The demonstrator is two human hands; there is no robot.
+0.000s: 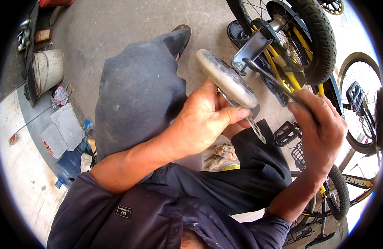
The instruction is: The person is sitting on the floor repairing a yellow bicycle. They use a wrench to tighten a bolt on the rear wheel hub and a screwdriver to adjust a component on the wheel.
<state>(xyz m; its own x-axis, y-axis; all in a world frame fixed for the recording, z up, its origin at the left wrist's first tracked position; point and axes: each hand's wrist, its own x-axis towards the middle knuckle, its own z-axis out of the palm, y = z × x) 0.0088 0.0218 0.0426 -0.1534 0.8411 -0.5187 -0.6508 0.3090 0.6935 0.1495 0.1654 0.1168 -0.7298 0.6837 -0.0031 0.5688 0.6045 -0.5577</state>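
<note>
My left hand [210, 114] is closed around a small training wheel [226, 79] with a worn, whitish tyre. A thin silver metal piece with holes [257, 130] sticks out below the wheel, by my thumb. My right hand [320, 118] grips the end of a dark, long-handled tool, probably a wrench [268, 76]. Its far end lies at a silver angled bracket [251, 47], beside the wheel. This bracket sits by the hub of a bicycle wheel with a knobby black tyre [322, 45], on a bicycle with yellow frame tubes [290, 76].
More bicycles stand at the right, one with a thin-tyred wheel [351, 141]. Pedals [286, 133] jut out near my right wrist. Work gloves [220, 155] lie between my legs. To the left are a whitish bucket [48, 70], grey slabs [67, 126] and a blue water jug [69, 166].
</note>
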